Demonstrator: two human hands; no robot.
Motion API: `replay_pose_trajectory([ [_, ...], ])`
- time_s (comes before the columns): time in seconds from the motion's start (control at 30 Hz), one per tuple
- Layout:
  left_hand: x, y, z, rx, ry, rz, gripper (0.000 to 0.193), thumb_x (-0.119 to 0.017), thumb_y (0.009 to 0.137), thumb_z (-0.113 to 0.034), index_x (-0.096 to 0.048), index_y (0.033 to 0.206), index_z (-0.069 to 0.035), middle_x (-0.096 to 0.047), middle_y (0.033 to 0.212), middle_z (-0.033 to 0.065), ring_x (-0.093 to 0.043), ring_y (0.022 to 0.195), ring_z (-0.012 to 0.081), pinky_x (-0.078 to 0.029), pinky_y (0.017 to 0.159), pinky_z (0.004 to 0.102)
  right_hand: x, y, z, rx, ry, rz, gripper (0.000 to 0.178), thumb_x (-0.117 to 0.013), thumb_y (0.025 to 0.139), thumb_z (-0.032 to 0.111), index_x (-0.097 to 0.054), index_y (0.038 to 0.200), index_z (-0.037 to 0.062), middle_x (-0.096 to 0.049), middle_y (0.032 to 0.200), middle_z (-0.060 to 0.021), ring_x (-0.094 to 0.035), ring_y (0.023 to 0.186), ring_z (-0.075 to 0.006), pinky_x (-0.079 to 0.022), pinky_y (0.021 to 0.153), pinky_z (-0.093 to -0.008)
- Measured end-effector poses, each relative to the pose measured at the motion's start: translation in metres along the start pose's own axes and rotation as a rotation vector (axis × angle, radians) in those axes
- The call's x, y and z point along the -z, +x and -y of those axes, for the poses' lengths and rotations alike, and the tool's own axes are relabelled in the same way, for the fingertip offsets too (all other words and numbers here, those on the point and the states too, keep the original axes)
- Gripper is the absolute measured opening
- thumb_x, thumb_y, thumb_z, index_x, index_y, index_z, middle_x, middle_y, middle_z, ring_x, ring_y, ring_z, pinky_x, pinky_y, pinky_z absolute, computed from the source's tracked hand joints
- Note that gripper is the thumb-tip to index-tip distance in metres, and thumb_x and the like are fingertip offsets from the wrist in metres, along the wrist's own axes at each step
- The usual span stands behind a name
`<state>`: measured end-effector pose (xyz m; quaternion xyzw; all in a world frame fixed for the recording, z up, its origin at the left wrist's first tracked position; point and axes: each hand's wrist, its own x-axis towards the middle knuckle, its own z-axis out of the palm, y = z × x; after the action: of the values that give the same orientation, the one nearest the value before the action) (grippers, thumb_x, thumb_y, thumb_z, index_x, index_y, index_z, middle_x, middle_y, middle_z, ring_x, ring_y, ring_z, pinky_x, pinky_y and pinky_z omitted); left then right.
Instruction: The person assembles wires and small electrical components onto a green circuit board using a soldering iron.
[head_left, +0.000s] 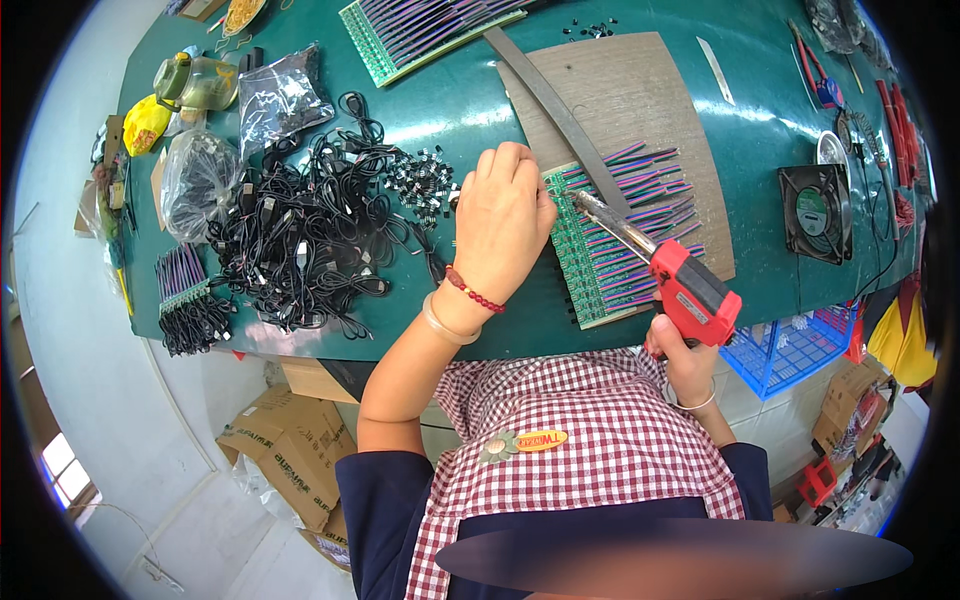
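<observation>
My right hand (683, 362) is wrapped around a red and black soldering gun (697, 297). Its metal tip reaches the upper part of a green circuit board panel (578, 265). Rows of thin multicoloured wires (655, 180) stick out from the panel's right side. Just left of that panel, my left hand (503, 212) is closed with its fingers curled at the edge; whatever they pinch is hidden. A flat metal bar (555, 108) lies slantwise across the wires. Under the panel is a brown wooden sheet (635, 85).
A heap of black cables (290, 240) and small black connectors (420, 183) lies left of my left hand. Another wired panel (385, 50) is at the back. A square black fan (815, 215) stands on the right, with red-handled pliers (808, 62) behind it. A blue basket (785, 355) sits below the table edge.
</observation>
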<state>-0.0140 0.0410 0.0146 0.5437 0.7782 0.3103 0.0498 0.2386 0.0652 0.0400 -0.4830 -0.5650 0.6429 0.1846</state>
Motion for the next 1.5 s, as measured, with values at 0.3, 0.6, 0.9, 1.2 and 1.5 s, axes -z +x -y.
replay_pose_trajectory([
  [0.3,0.005,-0.003,0.003,0.000,-0.018,0.024,0.013,-0.061,0.066,0.001,-0.052,0.074,0.001,-0.053,0.095,0.0117,-0.052,0.084,0.0286,-0.046,0.072,0.0362,-0.001,0.004,0.000,0.043,0.013,-0.021,0.027,-0.056,0.084,0.006,-0.049,0.107,-0.0054,-0.051,0.059,-0.0037,-0.048,0.050,-0.0104,-0.039,0.048,-0.0239],
  [0.6,0.057,-0.049,0.009,0.322,0.242,-0.156,0.021,-0.067,0.073,-0.016,-0.052,0.085,-0.006,-0.054,0.087,0.0078,-0.052,0.081,0.0265,-0.040,0.069,0.0374,-0.001,0.008,0.019,0.086,0.179,-0.045,0.025,-0.053,0.084,0.008,-0.047,0.106,-0.0031,-0.043,0.056,-0.0039,-0.040,0.047,-0.0098,-0.034,0.046,-0.0242],
  [0.9,0.044,-0.076,0.038,0.482,0.216,-0.113,0.016,-0.065,0.075,-0.011,-0.051,0.078,-0.003,-0.051,0.077,0.0082,-0.050,0.074,0.0272,-0.042,0.065,0.0375,-0.009,0.014,0.041,0.140,0.330,0.030,0.030,-0.052,0.084,0.012,-0.044,0.109,-0.0030,-0.043,0.059,-0.0033,-0.039,0.048,-0.0098,-0.035,0.047,-0.0228],
  [1.2,0.066,-0.065,-0.012,0.508,-1.409,0.217,0.012,-0.037,0.091,-0.002,-0.041,0.102,-0.001,-0.055,0.079,0.0068,-0.049,0.064,0.0078,-0.043,0.060,0.0199,-0.030,0.025,0.065,0.137,0.465,0.142,0.035,-0.054,0.083,0.004,-0.042,0.115,-0.0034,-0.055,0.070,-0.0087,-0.054,0.060,-0.0144,-0.046,0.057,-0.0270],
  [1.5,0.048,-0.067,-0.049,0.499,-1.300,0.266,0.020,-0.059,0.079,-0.001,-0.048,0.096,-0.002,-0.052,0.077,-0.0001,-0.045,0.065,0.0025,-0.037,0.058,0.0171,-0.052,0.035,0.072,0.126,0.207,0.268,0.043,-0.061,0.078,-0.002,-0.044,0.118,-0.0019,-0.060,0.089,-0.0082,-0.059,0.082,-0.0147,-0.049,0.074,-0.0278],
])
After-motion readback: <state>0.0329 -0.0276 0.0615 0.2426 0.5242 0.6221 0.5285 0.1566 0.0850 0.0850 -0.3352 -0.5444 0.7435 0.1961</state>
